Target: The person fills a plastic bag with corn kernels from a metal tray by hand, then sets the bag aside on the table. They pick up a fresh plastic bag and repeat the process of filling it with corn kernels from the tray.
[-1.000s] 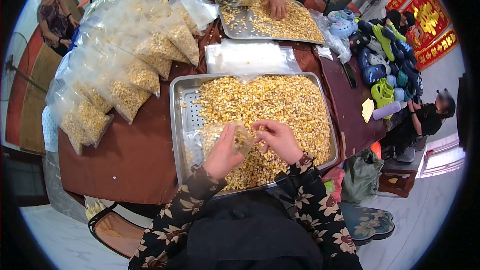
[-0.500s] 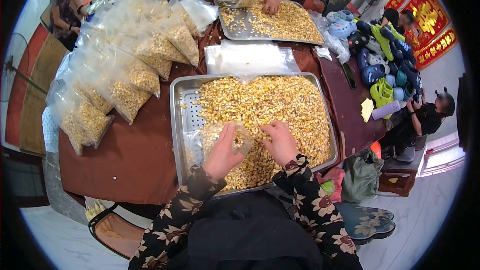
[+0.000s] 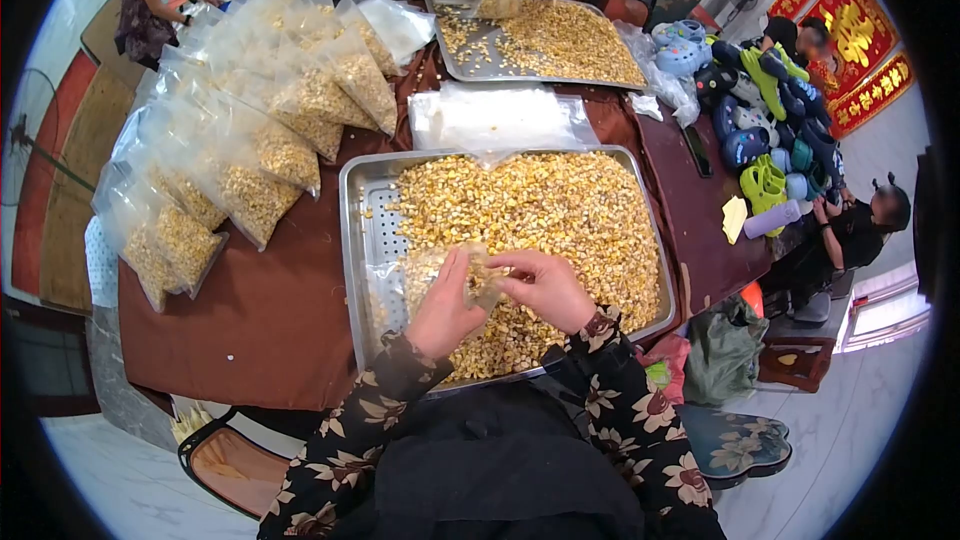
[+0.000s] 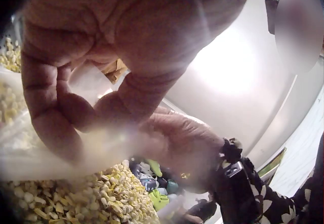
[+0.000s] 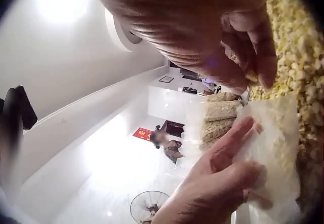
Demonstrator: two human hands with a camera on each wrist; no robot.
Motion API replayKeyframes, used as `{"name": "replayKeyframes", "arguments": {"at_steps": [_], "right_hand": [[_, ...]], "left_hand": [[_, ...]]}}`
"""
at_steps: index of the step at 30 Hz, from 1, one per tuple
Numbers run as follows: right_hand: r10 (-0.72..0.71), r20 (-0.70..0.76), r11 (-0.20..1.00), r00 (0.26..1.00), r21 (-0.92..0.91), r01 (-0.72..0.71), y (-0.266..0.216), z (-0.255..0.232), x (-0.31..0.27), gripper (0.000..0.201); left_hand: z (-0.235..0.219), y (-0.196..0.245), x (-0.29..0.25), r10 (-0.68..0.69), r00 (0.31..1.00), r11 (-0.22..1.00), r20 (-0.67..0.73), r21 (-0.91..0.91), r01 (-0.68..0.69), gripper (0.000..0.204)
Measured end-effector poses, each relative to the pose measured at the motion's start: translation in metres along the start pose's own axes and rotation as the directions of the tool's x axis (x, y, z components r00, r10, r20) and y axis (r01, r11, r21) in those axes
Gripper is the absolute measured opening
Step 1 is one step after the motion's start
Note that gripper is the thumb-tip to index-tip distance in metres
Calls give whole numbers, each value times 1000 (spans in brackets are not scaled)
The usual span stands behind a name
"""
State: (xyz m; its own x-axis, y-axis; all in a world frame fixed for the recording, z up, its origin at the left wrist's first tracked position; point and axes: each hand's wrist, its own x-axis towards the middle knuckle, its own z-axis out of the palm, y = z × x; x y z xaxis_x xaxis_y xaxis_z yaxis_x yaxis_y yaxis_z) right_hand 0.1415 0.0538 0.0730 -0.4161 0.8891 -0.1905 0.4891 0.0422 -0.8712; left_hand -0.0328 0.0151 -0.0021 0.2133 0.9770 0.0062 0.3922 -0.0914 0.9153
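Fingers [image 3: 512, 260] of the right hand [image 3: 552, 292] curve toward the left hand [image 3: 447, 310].

In the head view, soft, even light is falling on the corn [image 3: 540, 200], a patch of glare [image 3: 885, 312] is whitening the right side, and the lens is bending the room inside a black rim. In the left wrist view, glare is washing out the background; the left hand [image 4: 126, 42] is lying in shadow, and the bag [image 4: 45, 148] is blurring. In the right wrist view, a light [image 5: 58, 1] is flaring.
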Motion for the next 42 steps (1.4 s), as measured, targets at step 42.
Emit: {"name": "replayKeyframes", "arguments": {"at_steps": [42], "right_hand": [[-87,-125,992,988,-102,74,1,9,-3,28]], "left_hand": [[-7,5,0,-6,999,999,51,-42,8,78]]}}
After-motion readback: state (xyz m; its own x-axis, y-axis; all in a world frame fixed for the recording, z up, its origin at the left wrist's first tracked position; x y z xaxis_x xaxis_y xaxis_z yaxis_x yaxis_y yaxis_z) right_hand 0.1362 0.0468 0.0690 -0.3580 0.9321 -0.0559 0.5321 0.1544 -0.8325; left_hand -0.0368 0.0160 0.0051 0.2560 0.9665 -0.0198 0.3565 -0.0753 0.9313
